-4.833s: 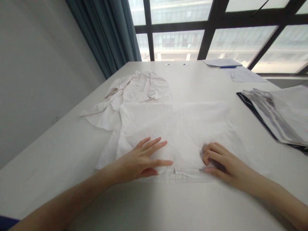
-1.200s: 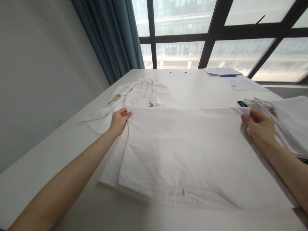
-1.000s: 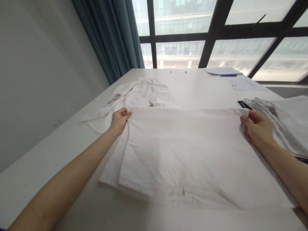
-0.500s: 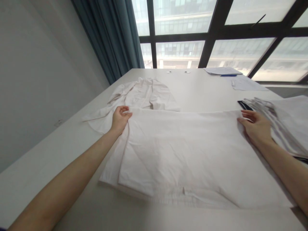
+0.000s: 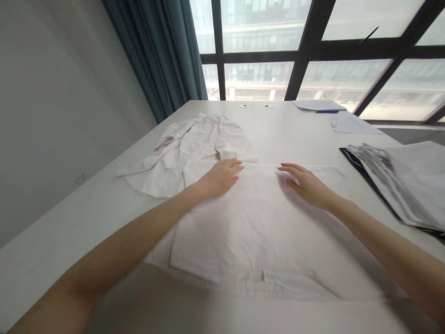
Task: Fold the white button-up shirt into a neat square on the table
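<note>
A folded white garment (image 5: 264, 232) lies flat on the white table in front of me, with a few creases and a small slit-like detail near its front edge. My left hand (image 5: 222, 177) rests over its far edge, left of the middle, fingers stretched out. To the right, my right hand (image 5: 306, 184) hovers at or just above the same edge, its fingers apart; whether it touches the cloth I cannot tell. Neither hand grips anything. Behind the left hand lies a crumpled white garment (image 5: 208, 139), loosely spread.
On the right is a stack of folded white cloth (image 5: 413, 181) on something black. Papers (image 5: 354, 123) and a blue pen (image 5: 327, 111) lie at the far right of the table (image 5: 278, 139). A blue curtain (image 5: 160, 55) and windows stand behind; a wall runs along the left.
Both hands have let go of the garment's far corners and moved inward along its far edge, closer together. The garment stays in about the same place.
</note>
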Tool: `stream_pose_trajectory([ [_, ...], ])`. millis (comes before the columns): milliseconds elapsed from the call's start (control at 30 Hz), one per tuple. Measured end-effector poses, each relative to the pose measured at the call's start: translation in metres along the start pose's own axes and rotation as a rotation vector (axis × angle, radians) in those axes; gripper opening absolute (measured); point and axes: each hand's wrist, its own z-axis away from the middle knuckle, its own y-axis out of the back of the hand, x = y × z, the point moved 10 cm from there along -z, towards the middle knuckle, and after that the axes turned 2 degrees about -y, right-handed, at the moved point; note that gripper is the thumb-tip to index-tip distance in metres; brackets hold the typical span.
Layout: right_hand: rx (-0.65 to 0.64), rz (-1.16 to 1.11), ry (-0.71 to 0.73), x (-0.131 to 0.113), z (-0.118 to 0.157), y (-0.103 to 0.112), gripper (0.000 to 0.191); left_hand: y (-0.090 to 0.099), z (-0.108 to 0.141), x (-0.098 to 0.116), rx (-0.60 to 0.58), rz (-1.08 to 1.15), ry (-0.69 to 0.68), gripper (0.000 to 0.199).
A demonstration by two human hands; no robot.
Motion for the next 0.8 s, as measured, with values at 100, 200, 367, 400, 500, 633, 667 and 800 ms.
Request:
stream_pose_trajectory([
  [100, 0.012, 0.057, 0.023, -0.02, -0.012, -0.022, 0.047, -0.029, -0.019, 0.021, -0.092, -0.034, 0.042, 0.048],
  [200, -0.047, 0.117, -0.026, -0.02, -0.01, -0.039, 0.049, -0.046, -0.016, 0.023, -0.156, -0.026, 0.106, 0.053],
  [367, -0.13, 0.191, -0.116, 0.003, 0.005, -0.041, 0.055, -0.045, 0.003, 0.008, -0.184, -0.016, 0.13, 0.059],
  [400, -0.143, 0.203, -0.139, 0.01, 0.008, -0.039, 0.056, -0.044, 0.007, 0.003, -0.19, -0.019, 0.139, 0.059],
  [500, -0.166, 0.235, -0.222, 0.037, 0.017, -0.032, 0.061, -0.039, 0.02, -0.014, -0.225, -0.037, 0.191, 0.059],
  [633, -0.182, 0.268, -0.332, 0.08, 0.034, -0.02, 0.065, -0.032, 0.044, -0.045, -0.249, -0.107, 0.297, 0.06],
  [667, -0.176, 0.28, -0.352, 0.09, 0.039, -0.017, 0.066, -0.029, 0.051, -0.053, -0.244, -0.136, 0.326, 0.06],
  [800, -0.097, 0.323, -0.432, 0.124, 0.056, -0.001, 0.066, -0.018, 0.069, -0.076, -0.183, -0.242, 0.391, 0.062],
])
